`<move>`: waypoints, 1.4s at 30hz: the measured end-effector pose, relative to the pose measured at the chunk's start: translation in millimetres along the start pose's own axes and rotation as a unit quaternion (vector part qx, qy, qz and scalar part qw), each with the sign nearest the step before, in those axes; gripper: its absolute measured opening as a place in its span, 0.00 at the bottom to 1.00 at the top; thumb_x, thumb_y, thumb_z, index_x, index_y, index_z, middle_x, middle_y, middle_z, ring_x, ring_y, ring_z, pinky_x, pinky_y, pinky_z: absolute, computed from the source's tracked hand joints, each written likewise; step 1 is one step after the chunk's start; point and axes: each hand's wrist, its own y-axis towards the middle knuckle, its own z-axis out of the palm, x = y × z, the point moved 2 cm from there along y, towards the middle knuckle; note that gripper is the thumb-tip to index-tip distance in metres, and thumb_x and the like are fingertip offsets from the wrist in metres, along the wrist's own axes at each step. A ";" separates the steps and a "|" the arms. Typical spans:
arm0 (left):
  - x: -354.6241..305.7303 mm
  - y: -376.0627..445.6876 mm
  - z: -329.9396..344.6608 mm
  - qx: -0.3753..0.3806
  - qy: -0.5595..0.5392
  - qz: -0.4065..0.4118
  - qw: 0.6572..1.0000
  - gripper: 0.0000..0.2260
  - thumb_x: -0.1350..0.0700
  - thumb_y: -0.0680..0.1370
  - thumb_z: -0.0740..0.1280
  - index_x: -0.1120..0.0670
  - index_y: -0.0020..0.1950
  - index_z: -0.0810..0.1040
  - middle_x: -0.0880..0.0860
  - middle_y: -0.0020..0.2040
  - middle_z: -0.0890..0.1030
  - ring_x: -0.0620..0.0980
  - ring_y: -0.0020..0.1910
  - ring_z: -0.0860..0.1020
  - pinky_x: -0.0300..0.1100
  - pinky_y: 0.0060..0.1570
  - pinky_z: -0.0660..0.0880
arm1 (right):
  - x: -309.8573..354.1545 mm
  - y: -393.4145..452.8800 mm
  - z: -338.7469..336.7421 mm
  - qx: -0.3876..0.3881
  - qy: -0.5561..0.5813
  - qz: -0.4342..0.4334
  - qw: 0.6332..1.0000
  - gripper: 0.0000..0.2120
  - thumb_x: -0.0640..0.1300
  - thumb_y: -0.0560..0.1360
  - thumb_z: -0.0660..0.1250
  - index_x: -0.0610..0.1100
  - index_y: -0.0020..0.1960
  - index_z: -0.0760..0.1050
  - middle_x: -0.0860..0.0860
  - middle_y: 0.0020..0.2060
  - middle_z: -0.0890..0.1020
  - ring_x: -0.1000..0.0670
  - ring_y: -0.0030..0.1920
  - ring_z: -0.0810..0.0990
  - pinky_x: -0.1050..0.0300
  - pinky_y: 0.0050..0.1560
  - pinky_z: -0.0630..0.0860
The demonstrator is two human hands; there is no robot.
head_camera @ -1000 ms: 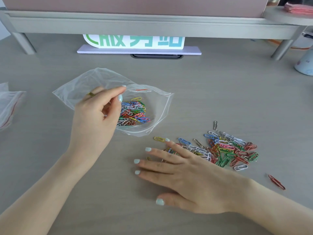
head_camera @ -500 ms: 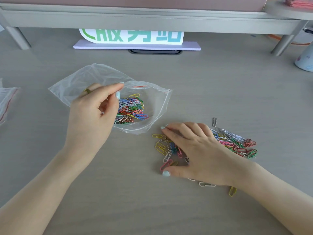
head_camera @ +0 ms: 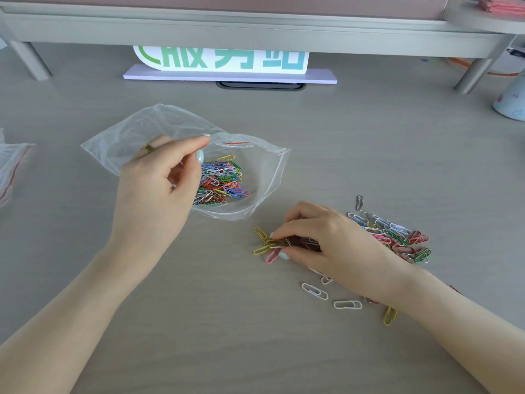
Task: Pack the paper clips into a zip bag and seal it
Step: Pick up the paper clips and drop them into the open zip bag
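A clear zip bag [head_camera: 133, 137] lies on the desk with its mouth facing right, and a heap of coloured paper clips [head_camera: 223, 180] sits inside it. My left hand [head_camera: 159, 191] pinches the bag's upper lip between thumb and forefinger, holding the mouth up. Right of the bag, loose coloured paper clips [head_camera: 397, 237] lie in a pile on the desk. My right hand [head_camera: 326, 243] is over the pile's left end, its fingers and thumb curled round a small bunch of clips [head_camera: 287, 243]. A few stray white and yellow clips [head_camera: 314, 290] lie nearer me.
A white sign with green characters [head_camera: 221, 59] stands at the back under a grey shelf [head_camera: 255, 29]. Another plastic bag [head_camera: 11, 166] lies at the left edge. A pale cup-like object [head_camera: 511, 100] sits at the far right beside a shelf leg [head_camera: 471, 75].
My right hand went from lying flat on the desk to sweeping clips leftward and curling round a bunch. Several clips were scattered nearer me. My left hand kept holding the bag's lip.
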 end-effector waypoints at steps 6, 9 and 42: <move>-0.6 0.1 -0.5 -0.004 -0.002 -0.001 1.000 0.12 0.63 0.77 0.62 0.57 0.57 0.80 0.53 0.38 0.75 0.40 0.37 0.71 0.26 0.36 0.64 | 1.8 -4.1 -2.4 -0.017 -0.011 0.003 1.000 0.10 0.45 0.73 0.61 0.49 0.48 0.80 0.55 0.44 0.77 0.58 0.37 0.70 0.61 0.41 0.70; -0.9 0.3 -0.5 -0.004 -0.001 0.000 1.000 0.12 0.63 0.77 0.62 0.56 0.57 0.80 0.53 0.38 0.74 0.41 0.37 0.71 0.26 0.36 0.64 | 6.2 -5.2 -3.1 -0.042 -0.092 -0.023 0.995 0.08 0.43 0.71 0.62 0.48 0.44 0.81 0.54 0.40 0.79 0.58 0.36 0.69 0.64 0.36 0.68; -1.1 1.2 -2.0 -0.013 -0.013 0.005 1.000 0.12 0.63 0.76 0.62 0.56 0.57 0.80 0.48 0.36 0.72 0.43 0.36 0.72 0.30 0.35 0.65 | 5.5 48.3 -24.9 -0.069 0.294 0.102 0.948 0.07 0.39 0.71 0.71 0.50 0.39 0.83 0.43 0.36 0.84 0.53 0.35 0.72 0.59 0.39 0.69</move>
